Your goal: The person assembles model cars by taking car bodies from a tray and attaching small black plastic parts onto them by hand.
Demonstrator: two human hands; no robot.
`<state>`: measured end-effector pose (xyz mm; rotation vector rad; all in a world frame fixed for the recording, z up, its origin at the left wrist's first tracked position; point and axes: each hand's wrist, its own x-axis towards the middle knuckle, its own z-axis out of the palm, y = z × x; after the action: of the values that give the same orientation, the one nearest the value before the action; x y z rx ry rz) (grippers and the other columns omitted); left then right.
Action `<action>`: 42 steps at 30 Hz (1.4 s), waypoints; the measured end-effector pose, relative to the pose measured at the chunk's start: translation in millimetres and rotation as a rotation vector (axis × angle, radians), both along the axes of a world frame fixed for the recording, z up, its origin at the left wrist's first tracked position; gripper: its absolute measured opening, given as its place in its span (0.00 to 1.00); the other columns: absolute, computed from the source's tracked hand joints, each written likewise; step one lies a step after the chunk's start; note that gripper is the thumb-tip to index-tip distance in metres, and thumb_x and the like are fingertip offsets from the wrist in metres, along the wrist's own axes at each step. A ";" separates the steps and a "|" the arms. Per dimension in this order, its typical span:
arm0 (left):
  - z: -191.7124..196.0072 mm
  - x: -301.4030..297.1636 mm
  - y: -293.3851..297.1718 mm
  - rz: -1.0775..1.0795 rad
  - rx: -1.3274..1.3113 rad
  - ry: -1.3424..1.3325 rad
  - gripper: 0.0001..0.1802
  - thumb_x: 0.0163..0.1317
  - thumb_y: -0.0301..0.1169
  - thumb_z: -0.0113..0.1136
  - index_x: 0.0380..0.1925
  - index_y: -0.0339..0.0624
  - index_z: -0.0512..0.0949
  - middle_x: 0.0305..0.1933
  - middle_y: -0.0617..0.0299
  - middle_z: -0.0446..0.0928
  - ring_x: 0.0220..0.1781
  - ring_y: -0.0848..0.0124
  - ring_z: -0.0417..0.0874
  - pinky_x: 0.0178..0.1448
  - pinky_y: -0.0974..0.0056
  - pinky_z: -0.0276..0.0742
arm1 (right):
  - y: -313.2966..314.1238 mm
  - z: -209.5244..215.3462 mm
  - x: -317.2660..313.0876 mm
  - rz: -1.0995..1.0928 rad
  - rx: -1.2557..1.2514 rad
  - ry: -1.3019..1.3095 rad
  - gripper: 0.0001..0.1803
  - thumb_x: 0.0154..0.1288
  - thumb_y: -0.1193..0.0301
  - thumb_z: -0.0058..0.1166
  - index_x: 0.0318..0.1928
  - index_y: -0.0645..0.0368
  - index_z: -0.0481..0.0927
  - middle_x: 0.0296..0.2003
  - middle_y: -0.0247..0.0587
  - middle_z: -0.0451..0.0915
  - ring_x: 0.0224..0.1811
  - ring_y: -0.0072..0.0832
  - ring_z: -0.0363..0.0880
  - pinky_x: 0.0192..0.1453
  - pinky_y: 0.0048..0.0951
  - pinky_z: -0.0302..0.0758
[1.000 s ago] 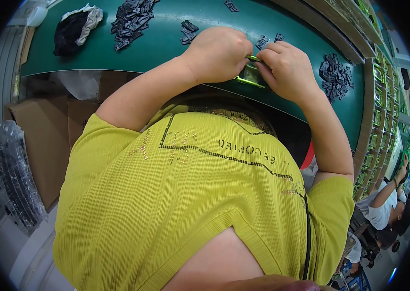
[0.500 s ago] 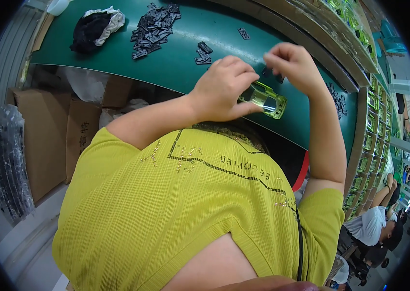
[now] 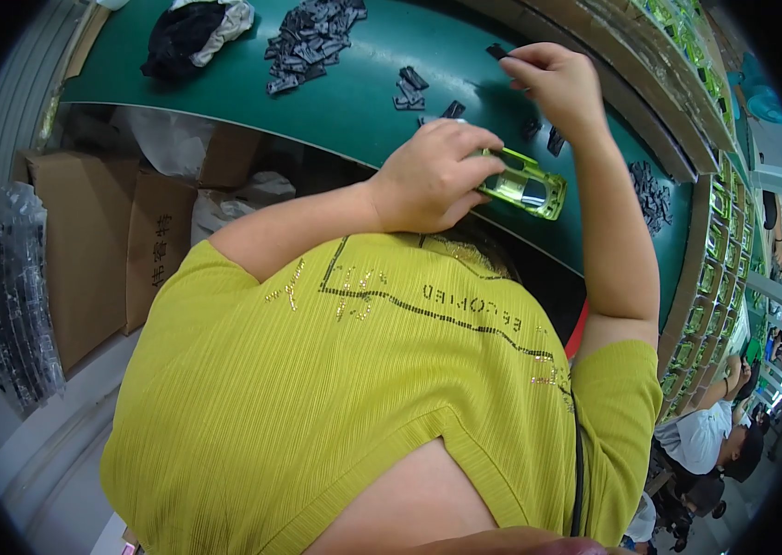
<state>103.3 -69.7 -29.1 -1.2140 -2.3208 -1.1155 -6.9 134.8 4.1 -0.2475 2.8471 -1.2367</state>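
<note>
- Your left hand (image 3: 437, 176), just above the center of the frame, pinches the near end of the green case (image 3: 532, 188) between thumb and fingers.
- The case extends from those fingertips toward the right, over the near edge of the green bench (image 3: 363, 116), its far end clear of your hand.
- Your right hand (image 3: 558, 88), at the upper right, is well apart from the case, above it in the frame; its thumb and fingers are drawn close together.
- A black clip (image 3: 496, 51) is at your right fingertips, on their left; you cannot tell whether they grip it.
- Two dark pieces (image 3: 554, 141) lie just below your right hand, between it and the case.
- A small cluster (image 3: 410, 89) of clips lies above your left hand, and a big pile (image 3: 315, 42) at upper left.
</note>
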 end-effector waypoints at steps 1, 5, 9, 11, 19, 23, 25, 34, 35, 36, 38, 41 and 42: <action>-0.8 0.6 -1.2 -0.017 0.032 -0.049 0.23 0.47 0.26 0.72 0.47 0.41 0.79 0.56 0.53 0.77 0.58 0.51 0.77 0.63 0.52 0.72 | 4.3 10.9 15.1 0.013 -0.224 -0.031 0.13 0.63 0.67 0.65 0.44 0.61 0.88 0.32 0.38 0.87 0.33 0.22 0.85 0.39 0.24 0.80; -5.9 -0.3 -0.4 0.003 0.078 -0.076 0.35 0.47 0.22 0.73 0.59 0.42 0.73 0.55 0.52 0.77 0.58 0.51 0.77 0.63 0.52 0.73 | 30.1 44.8 80.0 0.211 -0.200 0.084 0.08 0.63 0.73 0.63 0.42 0.62 0.87 0.31 0.36 0.85 0.32 0.21 0.83 0.35 0.23 0.77; -6.6 -3.2 4.1 0.006 0.108 -0.059 0.39 0.45 0.21 0.73 0.62 0.45 0.72 0.55 0.54 0.78 0.58 0.52 0.76 0.64 0.53 0.73 | 24.6 42.8 130.4 0.269 0.021 0.120 0.07 0.56 0.75 0.68 0.36 0.59 0.87 0.29 0.40 0.82 0.30 0.33 0.82 0.34 0.28 0.76; -5.0 -3.9 5.5 -0.004 0.101 -0.053 0.39 0.45 0.20 0.72 0.62 0.45 0.72 0.55 0.55 0.78 0.58 0.52 0.77 0.64 0.53 0.73 | 20.9 33.5 139.1 0.247 0.214 0.190 0.04 0.56 0.76 0.65 0.34 0.57 0.86 0.29 0.41 0.81 0.31 0.39 0.82 0.35 0.35 0.77; -4.9 -4.7 8.8 -0.014 0.096 -0.010 0.39 0.43 0.20 0.72 0.60 0.46 0.74 0.55 0.56 0.79 0.57 0.53 0.77 0.64 0.53 0.73 | 14.8 14.2 138.1 0.289 0.202 0.267 0.05 0.54 0.77 0.62 0.33 0.56 0.85 0.29 0.40 0.81 0.33 0.42 0.82 0.36 0.39 0.77; -3.6 -1.1 8.6 0.004 0.098 0.000 0.38 0.44 0.21 0.72 0.60 0.45 0.74 0.54 0.55 0.79 0.57 0.53 0.77 0.63 0.52 0.73 | 15.4 20.1 134.2 0.298 0.139 0.231 0.05 0.56 0.77 0.62 0.34 0.56 0.85 0.28 0.41 0.80 0.32 0.40 0.81 0.35 0.36 0.77; -2.2 0.4 8.9 -0.014 0.114 0.010 0.35 0.44 0.23 0.72 0.58 0.44 0.75 0.53 0.55 0.78 0.55 0.53 0.78 0.61 0.52 0.74 | 24.0 25.5 133.0 0.191 -0.005 0.136 0.04 0.59 0.76 0.63 0.36 0.59 0.85 0.28 0.38 0.81 0.30 0.31 0.81 0.33 0.29 0.75; -10.1 15.2 3.8 -0.080 0.103 0.014 0.30 0.44 0.23 0.71 0.53 0.47 0.78 0.56 0.56 0.77 0.56 0.55 0.78 0.60 0.53 0.74 | 65.9 7.7 89.5 -0.353 0.056 -0.099 0.12 0.65 0.64 0.63 0.39 0.60 0.86 0.31 0.36 0.84 0.30 0.25 0.81 0.35 0.27 0.76; -10.6 15.3 2.9 -0.085 0.096 0.001 0.30 0.44 0.23 0.71 0.53 0.46 0.78 0.56 0.56 0.77 0.56 0.55 0.78 0.60 0.53 0.74 | 59.3 7.4 87.8 -0.256 0.269 0.164 0.11 0.64 0.63 0.64 0.38 0.58 0.86 0.32 0.38 0.83 0.32 0.29 0.81 0.37 0.30 0.76; -10.8 15.9 2.1 -0.091 0.090 -0.014 0.30 0.44 0.23 0.71 0.52 0.46 0.78 0.56 0.56 0.77 0.56 0.55 0.78 0.61 0.53 0.74 | 51.4 7.0 86.4 -0.153 0.479 0.423 0.11 0.63 0.62 0.64 0.37 0.56 0.86 0.33 0.39 0.81 0.34 0.33 0.82 0.38 0.33 0.76; -11.2 15.8 1.9 -0.085 0.086 -0.017 0.30 0.43 0.23 0.71 0.52 0.46 0.78 0.56 0.56 0.77 0.56 0.55 0.77 0.60 0.53 0.74 | 29.3 12.1 76.5 0.059 0.258 0.292 0.09 0.62 0.64 0.64 0.35 0.56 0.86 0.34 0.40 0.80 0.35 0.36 0.81 0.40 0.34 0.76; -9.7 12.6 1.4 -0.094 0.085 -0.026 0.30 0.43 0.23 0.72 0.51 0.45 0.78 0.55 0.55 0.77 0.55 0.54 0.77 0.59 0.53 0.74 | -6.0 4.2 60.4 0.290 0.173 0.263 0.08 0.61 0.69 0.64 0.39 0.56 0.85 0.39 0.42 0.79 0.39 0.39 0.81 0.43 0.36 0.77; -8.9 11.9 0.5 -0.103 0.083 -0.032 0.29 0.43 0.24 0.72 0.51 0.45 0.78 0.54 0.55 0.77 0.55 0.53 0.77 0.59 0.53 0.74 | -14.3 0.7 55.9 0.325 0.196 0.281 0.08 0.60 0.69 0.64 0.40 0.55 0.85 0.40 0.42 0.78 0.40 0.40 0.81 0.44 0.36 0.77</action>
<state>115.2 -69.1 -38.0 -1.3062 -2.2334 -1.2619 49.0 120.5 4.9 -0.8989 2.9587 -0.9172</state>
